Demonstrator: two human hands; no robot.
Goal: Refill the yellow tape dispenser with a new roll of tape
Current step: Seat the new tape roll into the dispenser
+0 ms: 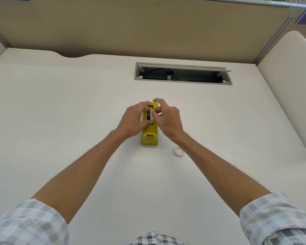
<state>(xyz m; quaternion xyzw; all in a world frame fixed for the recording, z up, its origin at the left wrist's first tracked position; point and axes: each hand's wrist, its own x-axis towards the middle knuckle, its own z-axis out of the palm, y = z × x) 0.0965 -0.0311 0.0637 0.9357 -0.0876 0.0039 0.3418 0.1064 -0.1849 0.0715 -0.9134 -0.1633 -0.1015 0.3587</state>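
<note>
1. Centrally on the white desk [60, 106] I saw the yellow tape dispenser [149, 137] standing upright, its cutter end toward the person and its well end away.
2. I noted a tape roll [150, 115] seated in the dispenser's well, with a dark hub at its centre and a white band showing on its right side.
3. I observed the left hand [132, 121] against the left side of the dispenser, fingers curled over the top of the roll and thumb at its near edge, grasping it.
4. I observed the right hand [168, 119] against the right side, thumb and fingers pinching the roll's white edge, the index finger raised above the far end of the dispenser.
5. I recorded a second, white tape ring [179, 151] lying flat on the desk, near the dispenser's front right and just beside the right forearm.
6. I noted an open cable hatch [183, 73] set into the desk well beyond the dispenser, and beige partition panels [131, 29] behind it.
7. I saw both forearms bare, with plaid sleeves [25, 225] rolled up near the elbows.
</note>
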